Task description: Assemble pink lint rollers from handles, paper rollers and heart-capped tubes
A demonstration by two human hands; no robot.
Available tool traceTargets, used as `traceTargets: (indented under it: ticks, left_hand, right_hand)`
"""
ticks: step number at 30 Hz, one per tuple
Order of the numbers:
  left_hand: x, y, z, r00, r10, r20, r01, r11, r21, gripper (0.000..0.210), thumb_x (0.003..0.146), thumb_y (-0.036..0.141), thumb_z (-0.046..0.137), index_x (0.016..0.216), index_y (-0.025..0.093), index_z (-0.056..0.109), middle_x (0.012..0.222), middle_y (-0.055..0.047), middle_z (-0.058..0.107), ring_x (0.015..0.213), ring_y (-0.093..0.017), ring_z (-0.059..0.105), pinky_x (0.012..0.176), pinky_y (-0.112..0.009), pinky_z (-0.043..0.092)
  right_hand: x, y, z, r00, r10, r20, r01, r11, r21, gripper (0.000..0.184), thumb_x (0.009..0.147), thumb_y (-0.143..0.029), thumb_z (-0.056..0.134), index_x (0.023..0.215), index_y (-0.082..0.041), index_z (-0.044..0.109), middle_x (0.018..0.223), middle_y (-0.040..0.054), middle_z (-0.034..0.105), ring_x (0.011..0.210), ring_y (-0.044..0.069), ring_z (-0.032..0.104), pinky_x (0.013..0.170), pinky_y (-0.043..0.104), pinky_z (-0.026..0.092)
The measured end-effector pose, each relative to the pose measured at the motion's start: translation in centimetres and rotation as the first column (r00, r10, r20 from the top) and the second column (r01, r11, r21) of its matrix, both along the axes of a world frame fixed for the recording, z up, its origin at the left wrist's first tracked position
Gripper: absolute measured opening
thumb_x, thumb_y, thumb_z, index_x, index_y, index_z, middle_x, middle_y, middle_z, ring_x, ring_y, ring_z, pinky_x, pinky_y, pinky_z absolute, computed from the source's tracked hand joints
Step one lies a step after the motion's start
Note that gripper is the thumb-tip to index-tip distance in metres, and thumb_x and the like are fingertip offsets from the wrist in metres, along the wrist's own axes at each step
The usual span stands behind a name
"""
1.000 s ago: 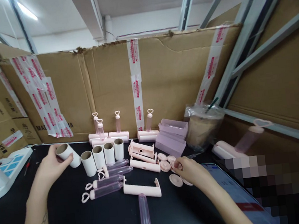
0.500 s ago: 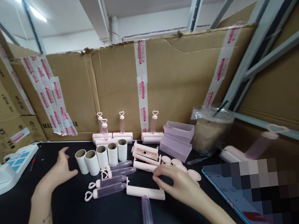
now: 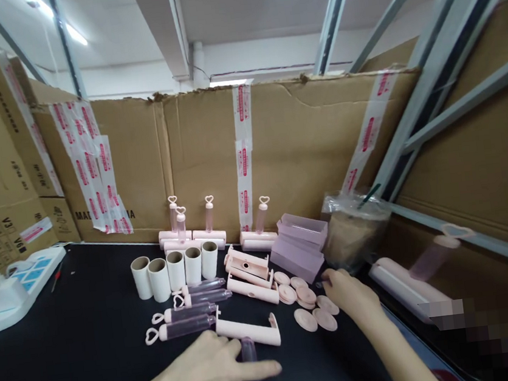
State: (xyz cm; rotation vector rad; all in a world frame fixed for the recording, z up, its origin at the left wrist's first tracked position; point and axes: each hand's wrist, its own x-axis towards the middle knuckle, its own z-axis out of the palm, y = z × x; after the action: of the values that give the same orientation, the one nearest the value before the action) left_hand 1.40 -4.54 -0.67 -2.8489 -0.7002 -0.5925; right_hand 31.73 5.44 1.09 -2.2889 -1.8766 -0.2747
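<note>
My left hand [image 3: 212, 366] is spread over the table, fingers apart, above a clear purplish tube [image 3: 250, 362] that it partly covers. Just beyond its fingers lies a pink roller frame [image 3: 249, 330]. My right hand [image 3: 353, 298] has curled fingers at a small purplish piece beside the pink discs [image 3: 306, 296]; the fingertips hide most of it. Left of the frame lie several clear tubes with heart-shaped handles [image 3: 189, 326]. Further pink frames [image 3: 252, 290] are stacked behind, next to upright white paper-cored rolls [image 3: 175, 270].
Assembled pink lint rollers [image 3: 259, 240] stand against the cardboard wall [image 3: 204, 153]. Purple boxes [image 3: 296, 259] and a bagged drink cup [image 3: 355, 234] are at the back right. Another roller [image 3: 407, 286] lies at right; a power strip [image 3: 39, 276] is at left.
My left hand has come from beside the white rolls to over the clear tube. My right hand has moved right, from the pink frames to beyond the discs. The view has shifted slightly.
</note>
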Motion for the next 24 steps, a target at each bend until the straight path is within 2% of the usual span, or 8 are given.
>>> traceTargets:
  ticks: [2,5,9,12,15,19,21,24]
  left_hand:
    - [0.0,0.0,-0.9,1.000,-0.006,0.004,0.006,1.000,0.000,0.044,0.081,0.057,0.047,0.115,0.031,0.057,0.061,-0.003,0.058,0.052,-0.016,0.053,0.047,-0.025,0.024]
    - [-0.4,0.2,-1.3,0.999,0.022,0.036,-0.021,0.999,-0.025,0.039,0.080,0.057,0.047,0.097,0.027,0.065,0.061,-0.002,0.056,0.052,-0.015,0.053,0.047,-0.024,0.026]
    - [-0.9,0.4,-0.8,0.999,0.034,0.039,-0.029,0.993,-0.117,0.038,0.076,0.057,0.053,0.089,0.024,0.065,0.066,-0.002,0.057,0.053,-0.015,0.053,0.045,-0.023,0.027]
    - [-1.3,0.5,0.3,0.998,0.039,0.053,-0.023,0.960,-0.278,0.026,0.078,0.040,0.056,0.098,0.024,0.062,0.076,-0.003,0.059,0.058,-0.016,0.055,0.048,-0.024,0.033]
    - [-1.8,0.4,0.9,0.977,0.077,0.200,0.026,0.882,-0.470,0.028,0.079,0.022,0.051,0.106,0.025,0.059,0.085,-0.003,0.059,0.062,-0.015,0.056,0.057,-0.024,0.040]
    - [-2.0,-0.1,0.7,0.821,0.217,0.528,0.270,0.667,-0.695,0.032,0.081,0.020,0.052,0.112,0.026,0.047,0.091,-0.004,0.058,0.066,-0.015,0.059,0.062,-0.026,0.044]
    - [-1.9,-0.2,0.7,0.729,0.300,0.616,0.369,0.586,-0.722,0.033,0.081,0.022,0.056,0.110,0.026,0.043,0.098,-0.006,0.055,0.073,-0.016,0.061,0.066,-0.028,0.046]
    - [-1.7,-0.2,1.3,0.614,0.372,0.696,0.452,0.557,-0.697,0.042,0.080,0.022,0.059,0.113,0.028,0.034,0.100,-0.005,0.053,0.079,-0.016,0.060,0.075,-0.030,0.046]
  right_hand:
    - [0.1,0.3,-0.6,0.999,-0.022,0.027,0.023,0.999,-0.033,0.033,0.077,-0.008,0.045,0.101,-0.014,0.067,0.097,0.0187,0.068,0.085,0.031,0.066,0.062,0.033,0.043]
    - [0.2,0.5,-1.0,0.998,-0.036,0.052,0.039,0.998,-0.057,0.040,0.078,-0.008,0.043,0.112,-0.018,0.063,0.104,0.0167,0.066,0.093,0.031,0.063,0.069,0.035,0.043]
    - [0.4,0.7,-1.2,0.997,-0.038,0.064,0.043,0.996,-0.078,0.035,0.078,-0.009,0.044,0.099,-0.022,0.068,0.104,0.0137,0.066,0.093,0.028,0.063,0.069,0.033,0.042]
    - [0.2,0.6,-1.3,0.998,-0.035,0.054,0.040,0.996,-0.083,0.035,0.074,-0.005,0.045,0.093,-0.021,0.070,0.100,0.0123,0.065,0.086,0.024,0.065,0.064,0.029,0.041]
    - [-0.1,0.4,-1.1,0.999,-0.033,0.038,0.035,0.998,-0.048,0.031,0.074,-0.003,0.046,0.088,-0.019,0.069,0.099,0.0116,0.064,0.083,0.023,0.065,0.063,0.028,0.040]
    - [-0.2,-0.6,0.5,0.998,-0.060,-0.004,0.060,0.996,0.063,0.019,0.078,-0.010,0.049,0.088,-0.015,0.064,0.095,0.0128,0.063,0.081,0.027,0.065,0.063,0.032,0.041]
    - [-0.2,-1.3,1.8,0.996,-0.085,-0.040,0.090,0.983,0.158,0.016,0.083,-0.018,0.047,0.093,-0.016,0.060,0.099,0.0134,0.062,0.082,0.029,0.065,0.063,0.034,0.042]
    - [-0.8,-2.4,3.6,0.988,-0.065,-0.141,0.111,0.931,0.348,0.022,0.089,-0.033,0.041,0.103,-0.018,0.049,0.103,0.0127,0.060,0.088,0.027,0.063,0.066,0.034,0.045]
